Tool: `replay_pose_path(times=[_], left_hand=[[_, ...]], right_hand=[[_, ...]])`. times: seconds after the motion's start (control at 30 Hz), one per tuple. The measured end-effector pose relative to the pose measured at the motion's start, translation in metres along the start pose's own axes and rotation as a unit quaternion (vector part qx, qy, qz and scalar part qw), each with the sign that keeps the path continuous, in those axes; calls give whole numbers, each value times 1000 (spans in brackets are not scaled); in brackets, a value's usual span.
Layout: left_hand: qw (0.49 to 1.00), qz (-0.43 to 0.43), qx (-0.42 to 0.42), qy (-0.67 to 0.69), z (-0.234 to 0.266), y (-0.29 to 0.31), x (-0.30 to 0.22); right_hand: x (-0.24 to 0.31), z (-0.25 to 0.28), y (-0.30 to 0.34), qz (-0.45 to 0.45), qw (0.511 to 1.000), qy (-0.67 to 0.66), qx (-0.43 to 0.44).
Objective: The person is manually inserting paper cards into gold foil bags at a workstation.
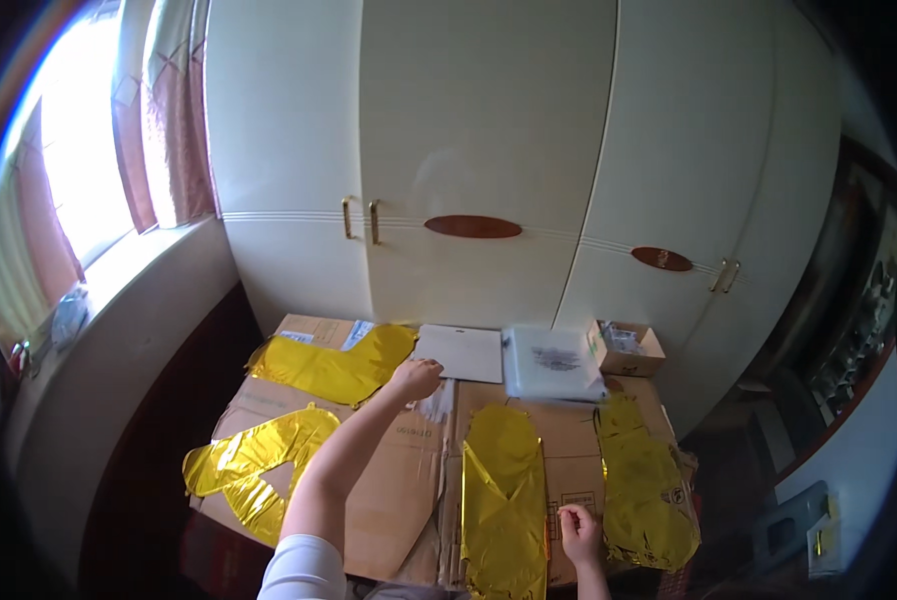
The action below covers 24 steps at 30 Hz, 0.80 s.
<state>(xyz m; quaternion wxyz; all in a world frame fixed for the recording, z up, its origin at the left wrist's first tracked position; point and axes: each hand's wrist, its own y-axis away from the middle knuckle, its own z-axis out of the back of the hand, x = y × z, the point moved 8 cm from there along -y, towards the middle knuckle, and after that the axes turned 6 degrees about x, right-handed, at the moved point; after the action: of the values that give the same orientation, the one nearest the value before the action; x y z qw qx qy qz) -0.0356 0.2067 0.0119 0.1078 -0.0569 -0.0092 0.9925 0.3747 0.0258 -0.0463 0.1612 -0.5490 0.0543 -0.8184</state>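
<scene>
One gold foil [504, 470] just left of right hand [582, 538]

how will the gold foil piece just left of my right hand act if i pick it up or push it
The gold foil piece will probably be floppy, as it lies flat and creased on the cardboard. It looks thin, so likely light for its size. Its shiny surface suggests it may slide easily when pushed.

Gold foil shapes [504, 490] — flat on cardboard [389, 500]
</scene>
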Motion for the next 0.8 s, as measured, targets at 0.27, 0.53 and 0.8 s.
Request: replay_pose_path(times=[0.27,0.53,0.8], left_hand=[[999,-5,21,-29,-29,-72,-28],[991,-61,12,-116,-25,-78,-39],[930,-119,-262,-229,44,-38,-57]], right_hand=[[-4,0,-1,8,1000,12,-4],[-12,2,1,-1,1000,-14,-16],[-12,2,-1,-6,1000,-9,-11]])
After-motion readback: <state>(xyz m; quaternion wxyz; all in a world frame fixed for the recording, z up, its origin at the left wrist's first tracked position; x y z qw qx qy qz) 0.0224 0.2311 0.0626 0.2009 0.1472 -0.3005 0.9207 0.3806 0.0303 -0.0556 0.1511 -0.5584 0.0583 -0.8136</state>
